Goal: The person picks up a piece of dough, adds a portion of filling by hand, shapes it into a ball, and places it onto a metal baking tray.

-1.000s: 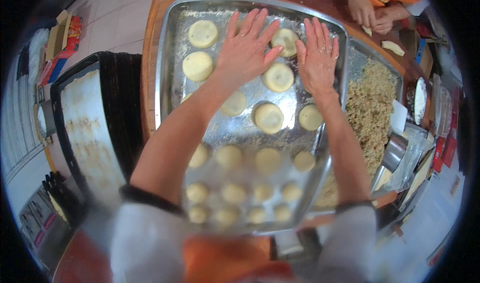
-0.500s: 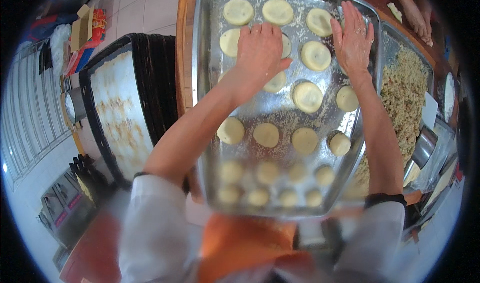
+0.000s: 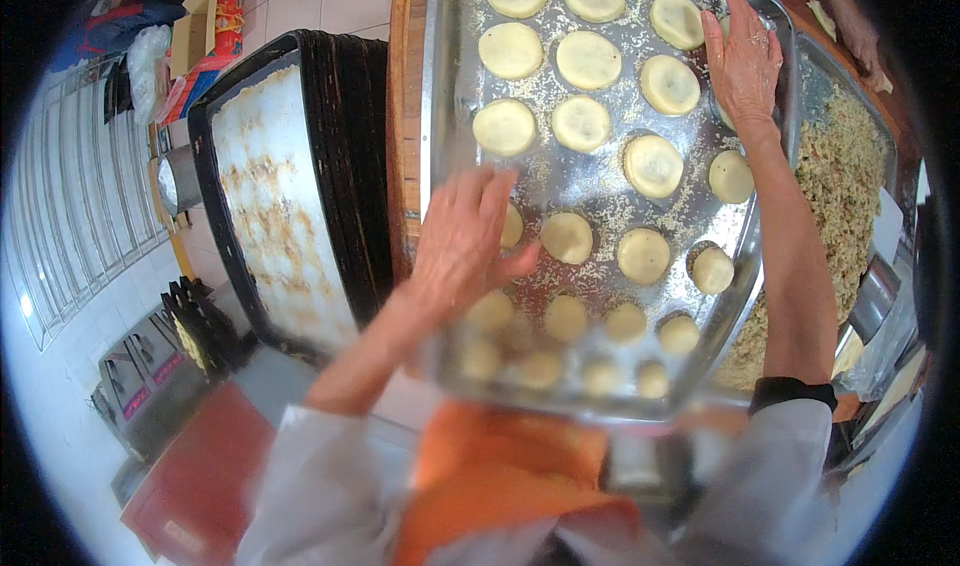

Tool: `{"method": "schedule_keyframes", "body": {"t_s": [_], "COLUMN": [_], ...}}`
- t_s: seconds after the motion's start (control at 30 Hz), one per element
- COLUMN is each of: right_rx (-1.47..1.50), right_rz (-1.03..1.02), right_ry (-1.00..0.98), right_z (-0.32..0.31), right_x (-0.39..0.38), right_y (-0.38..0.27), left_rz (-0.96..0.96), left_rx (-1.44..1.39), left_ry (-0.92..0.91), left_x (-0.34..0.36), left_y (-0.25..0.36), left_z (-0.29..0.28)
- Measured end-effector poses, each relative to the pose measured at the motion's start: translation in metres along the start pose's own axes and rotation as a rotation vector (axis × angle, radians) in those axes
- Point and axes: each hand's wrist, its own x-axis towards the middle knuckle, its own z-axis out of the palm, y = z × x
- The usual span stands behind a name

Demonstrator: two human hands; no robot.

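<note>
A steel tray (image 3: pixel 430 116) holds rows of pale dough rounds (image 3: pixel 588 58), flatter and wider toward the far end, smaller and rounder near me, amid scattered white grains. My left hand (image 3: pixel 463 234) hovers at or touches a round on the tray's left middle, which it partly hides; its fingers are slightly bent, thumb apart. At the upper right, my right hand (image 3: pixel 742 71) lies with fingers extended over dough rounds that it largely covers, close to the rim. I cannot tell how firmly either hand presses.
Stacked dark baking trays (image 3: pixel 272 221) stand left of the wooden table (image 3: pixel 405 186). A second tray of crumbly mixture (image 3: pixel 830 206) sits at right, near a metal cylinder (image 3: pixel 875 301). Another person's hand (image 3: pixel 868 51) is at the upper right. A cardboard box (image 3: pixel 190 36) lies upper left.
My left hand has moved from the far rows down toward me, uncovering flattened rounds. My right hand stays at the upper right. The whole view has shifted, placing the tray further right.
</note>
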Motion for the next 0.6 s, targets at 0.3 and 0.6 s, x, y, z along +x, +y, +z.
{"method": "schedule_keyframes", "body": {"t_s": [0.3, 0.6], "right_rx": [0.068, 0.06], "right_rz": [-0.013, -0.008], "right_ry": [-0.001, -0.027], "right_z": [-0.003, -0.008], "right_x": [0.002, 0.002], "right_y": [0.002, -0.003], "left_rz": [-0.074, 0.093], "left_rx": [0.003, -0.019], "left_ry": [0.072, 0.14], "left_x": [-0.027, -0.027], "left_y": [-0.004, 0.009], "left_z": [0.032, 0.034]}}
